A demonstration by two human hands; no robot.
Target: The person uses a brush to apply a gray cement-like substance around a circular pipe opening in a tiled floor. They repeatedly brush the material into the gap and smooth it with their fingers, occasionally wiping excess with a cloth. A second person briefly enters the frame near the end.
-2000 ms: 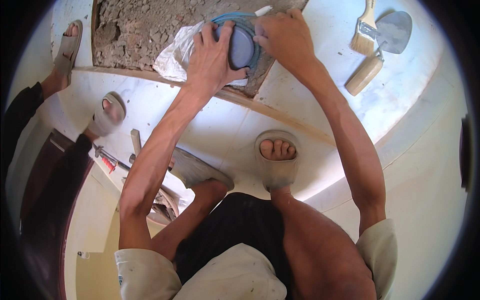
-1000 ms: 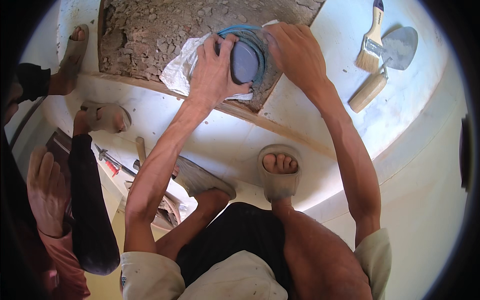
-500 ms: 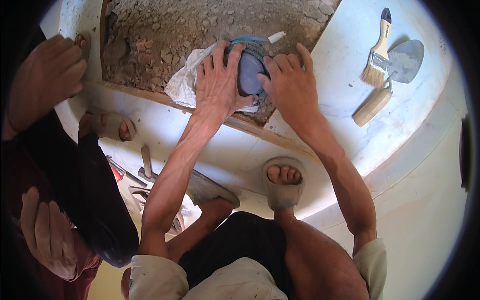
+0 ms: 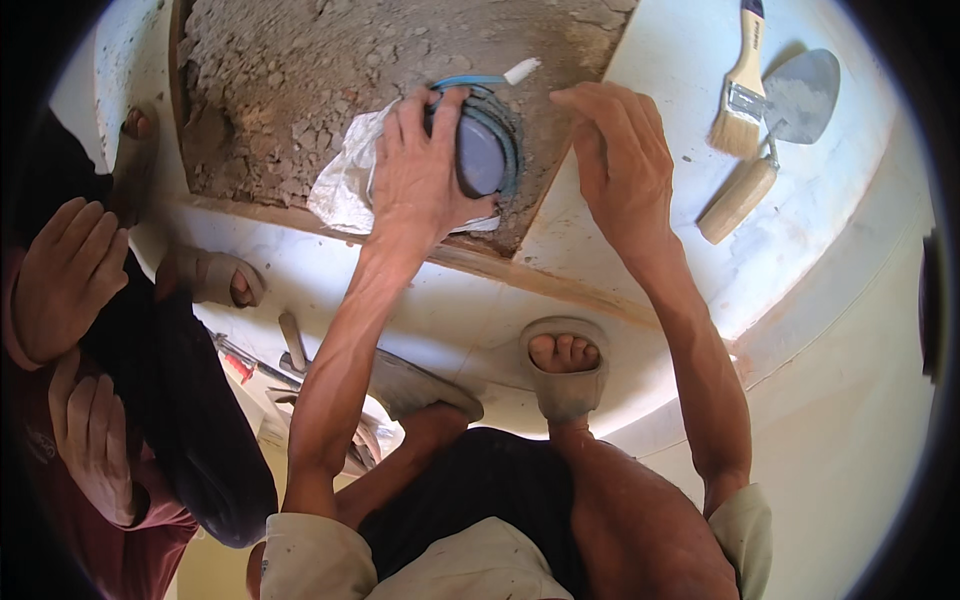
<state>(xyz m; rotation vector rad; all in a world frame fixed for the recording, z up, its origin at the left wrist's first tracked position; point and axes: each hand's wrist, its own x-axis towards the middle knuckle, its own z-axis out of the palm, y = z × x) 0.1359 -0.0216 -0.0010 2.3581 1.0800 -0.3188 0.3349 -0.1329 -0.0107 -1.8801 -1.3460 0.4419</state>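
Note:
A round blue-grey disc-shaped piece (image 4: 481,158) sits in the dirt near the front right corner of the bed, with blue, cord-like material (image 4: 513,160) curving around its far and right sides. My left hand (image 4: 415,180) is closed over its left side, fingers at the far edge and thumb at the near edge. Beneath that hand lies a crumpled white woven sack (image 4: 338,183). My right hand (image 4: 625,160) hovers over the bed's right border, apart from the disc. Its fingers are bent and loosely apart, and nothing shows in them.
Rubbly dirt (image 4: 290,90) fills the framed bed. A paintbrush (image 4: 740,95) and a trowel (image 4: 738,200) lie on the marbled surface (image 4: 670,270) at right. At left, a co-worker's hands (image 4: 75,280) are close by. A hammer (image 4: 292,340) and other tools lie near my feet.
My right hand has come away from the disc, up and to the right. My left hand stays on the disc. The co-worker's upper hand has lowered toward the other one.

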